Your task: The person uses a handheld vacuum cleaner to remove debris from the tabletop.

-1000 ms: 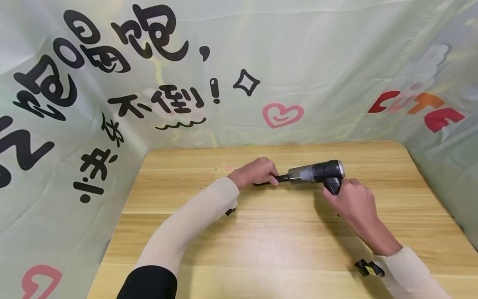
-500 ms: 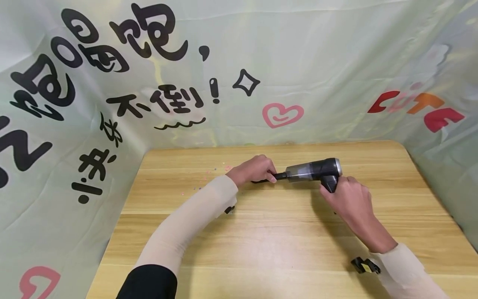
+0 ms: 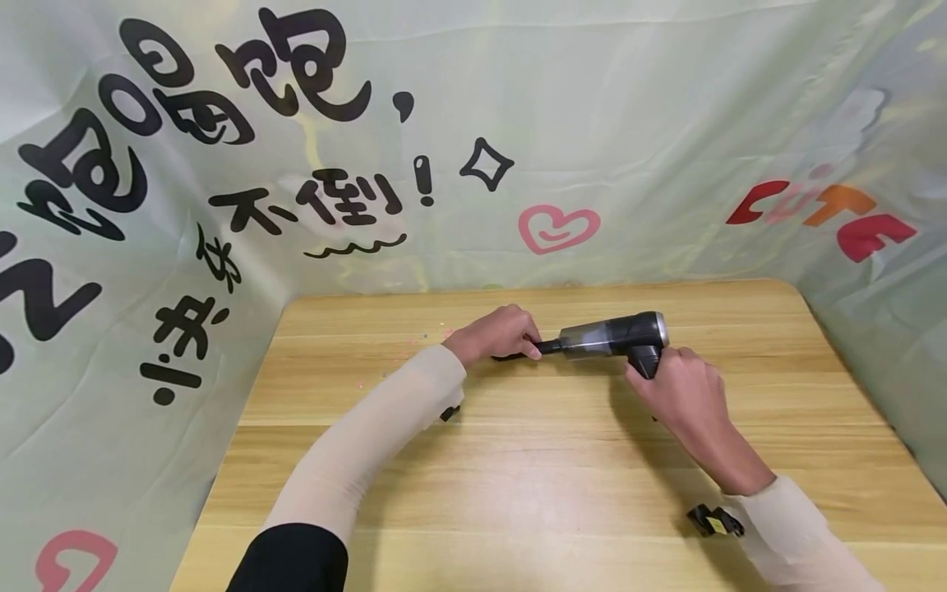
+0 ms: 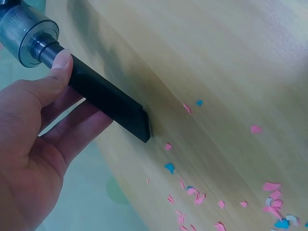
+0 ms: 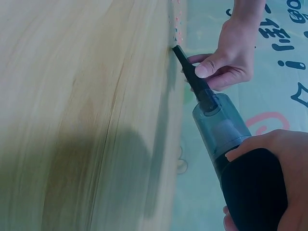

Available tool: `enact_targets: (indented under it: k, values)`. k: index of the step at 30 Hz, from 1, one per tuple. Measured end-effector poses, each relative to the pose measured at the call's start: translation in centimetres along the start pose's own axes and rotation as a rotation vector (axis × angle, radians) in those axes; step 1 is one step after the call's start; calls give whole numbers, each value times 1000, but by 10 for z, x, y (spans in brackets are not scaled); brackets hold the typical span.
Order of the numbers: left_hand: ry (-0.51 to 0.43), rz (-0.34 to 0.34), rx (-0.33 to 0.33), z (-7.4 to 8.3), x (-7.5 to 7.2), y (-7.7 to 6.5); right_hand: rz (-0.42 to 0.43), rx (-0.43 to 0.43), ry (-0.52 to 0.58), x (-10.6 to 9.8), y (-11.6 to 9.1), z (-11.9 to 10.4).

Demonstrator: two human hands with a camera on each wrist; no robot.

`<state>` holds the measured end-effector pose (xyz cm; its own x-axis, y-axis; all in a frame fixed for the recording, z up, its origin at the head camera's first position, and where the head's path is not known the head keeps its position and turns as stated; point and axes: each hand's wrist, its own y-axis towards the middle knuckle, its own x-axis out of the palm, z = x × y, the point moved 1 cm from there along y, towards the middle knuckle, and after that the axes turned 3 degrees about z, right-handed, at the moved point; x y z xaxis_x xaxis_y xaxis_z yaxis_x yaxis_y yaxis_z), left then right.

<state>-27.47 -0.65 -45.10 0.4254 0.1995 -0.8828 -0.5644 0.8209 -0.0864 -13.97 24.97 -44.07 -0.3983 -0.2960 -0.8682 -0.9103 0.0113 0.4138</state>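
Observation:
A black handheld vacuum cleaner (image 3: pixel 614 335) with a clear dust cup (image 5: pixel 222 120) lies level across the space between my hands, its nozzle to the left. My right hand (image 3: pixel 684 395) grips its handle from below. Thumb and fingers of my left hand (image 3: pixel 497 335) pinch the flat black nozzle (image 4: pixel 103 94) near where it meets the cup. The slanted nozzle tip sits close over the table, beside scattered paper scraps (image 4: pixel 194 193) in pink, blue and white. In the head view my left hand covers part of the nozzle.
The wooden table (image 3: pixel 555 477) has a fabric backdrop (image 3: pixel 651 123) with printed lettering and hearts behind it and at both sides. Most scraps lie at the table's back left, near the backdrop.
Both hands and the vacuum cleaner have shifted slightly left, toward the scraps. Each hand keeps its hold.

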Motion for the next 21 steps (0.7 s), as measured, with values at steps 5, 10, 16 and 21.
enact_targets:
  k: [5,10,16,21]
  values:
    - [-2,2,-11,-4,-1,-2,12,-19,-3,3,1,-3]
    - [-6,3,-26,-7,-2,-5,9,-20,-9,4,3,-6]
    - [-12,1,-31,-10,-4,-6,6,-5,-2,6,4,-10]
    - [-19,-4,-41,-13,-6,-7,22,-16,-4,9,5,-12]
